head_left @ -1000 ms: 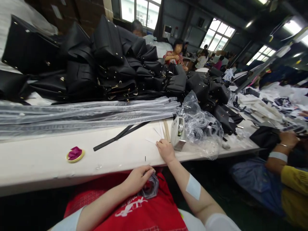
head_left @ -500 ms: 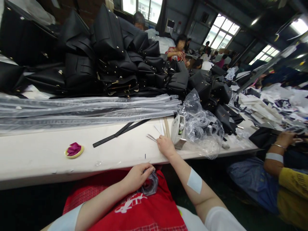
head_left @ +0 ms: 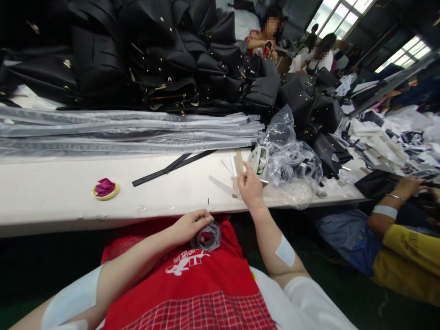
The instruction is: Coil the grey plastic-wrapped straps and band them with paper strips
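Note:
At the table's front edge, over the red apron, my left hand (head_left: 192, 224) is closed on a coil of grey strap (head_left: 208, 237), rolled up with a clear-looking covering. My right hand (head_left: 250, 187) is over the white table beside a tan strip (head_left: 239, 163) and a white tape dispenser (head_left: 260, 160). Its fingers are curled, with the index finger partly raised. A thin, pale, blade-like piece (head_left: 223, 185), smeared by motion, reaches left from near these fingers. Whether they grip it is hidden.
Black straps (head_left: 161, 172) lie behind a yellow ring with magenta cloth (head_left: 105, 188). Grey wrapped strips (head_left: 130, 133) and piled black bags (head_left: 165, 59) line the back. A clear plastic bag (head_left: 288, 160) holds more coils. A co-worker's arm (head_left: 388, 211) is at right.
My right hand has moved right and away from me, towards the tape dispenser. Thin metal points showed left of its fingers before. My left hand still holds the coil; the view has tilted down.

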A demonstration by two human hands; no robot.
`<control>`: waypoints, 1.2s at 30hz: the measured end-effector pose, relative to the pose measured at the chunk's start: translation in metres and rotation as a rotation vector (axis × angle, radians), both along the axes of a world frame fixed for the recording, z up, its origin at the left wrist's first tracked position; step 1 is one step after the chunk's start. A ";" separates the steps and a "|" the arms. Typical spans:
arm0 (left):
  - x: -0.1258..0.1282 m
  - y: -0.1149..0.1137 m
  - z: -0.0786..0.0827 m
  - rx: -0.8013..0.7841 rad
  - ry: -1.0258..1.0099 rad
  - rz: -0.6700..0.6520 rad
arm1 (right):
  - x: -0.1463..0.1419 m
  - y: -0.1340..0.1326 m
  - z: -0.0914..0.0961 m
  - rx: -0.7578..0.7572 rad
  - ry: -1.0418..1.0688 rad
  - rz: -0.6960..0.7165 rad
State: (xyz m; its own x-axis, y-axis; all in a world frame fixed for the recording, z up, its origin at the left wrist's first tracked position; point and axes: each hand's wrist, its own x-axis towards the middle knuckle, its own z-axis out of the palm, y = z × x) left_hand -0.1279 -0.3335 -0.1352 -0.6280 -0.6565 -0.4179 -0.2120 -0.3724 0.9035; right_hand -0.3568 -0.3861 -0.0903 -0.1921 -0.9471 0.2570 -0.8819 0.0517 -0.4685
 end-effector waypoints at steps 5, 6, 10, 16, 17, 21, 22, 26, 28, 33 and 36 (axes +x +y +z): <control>-0.001 0.003 -0.005 0.065 -0.068 0.125 | 0.004 0.071 0.027 0.440 -1.007 0.454; -0.002 0.003 -0.006 0.076 -0.063 0.144 | 0.007 0.085 0.029 0.554 -1.173 0.543; -0.005 0.001 -0.009 0.125 -0.052 0.170 | 0.018 0.123 0.018 0.688 -1.444 0.474; -0.005 -0.001 -0.012 0.157 -0.081 0.156 | 0.032 0.135 -0.009 0.318 -0.994 0.295; -0.005 -0.001 -0.012 0.157 -0.081 0.159 | 0.032 0.134 -0.009 0.213 -0.825 0.324; -0.004 0.000 -0.010 0.158 -0.073 0.168 | 0.031 0.134 -0.007 -0.148 -0.333 0.459; -0.004 0.000 -0.009 0.154 -0.071 0.167 | 0.032 0.134 -0.007 -0.189 -0.280 0.476; -0.005 0.002 -0.007 0.121 -0.064 0.163 | 0.042 0.131 -0.020 -0.182 -0.126 0.540; -0.007 0.002 -0.007 0.109 -0.062 0.156 | 0.048 0.127 -0.032 -0.146 -0.082 0.549; -0.008 0.001 -0.008 -0.004 -0.021 0.160 | 0.056 0.121 -0.054 -0.166 -0.152 0.490; -0.007 0.001 -0.008 -0.037 -0.013 0.156 | 0.054 0.121 -0.044 -0.162 -0.290 0.461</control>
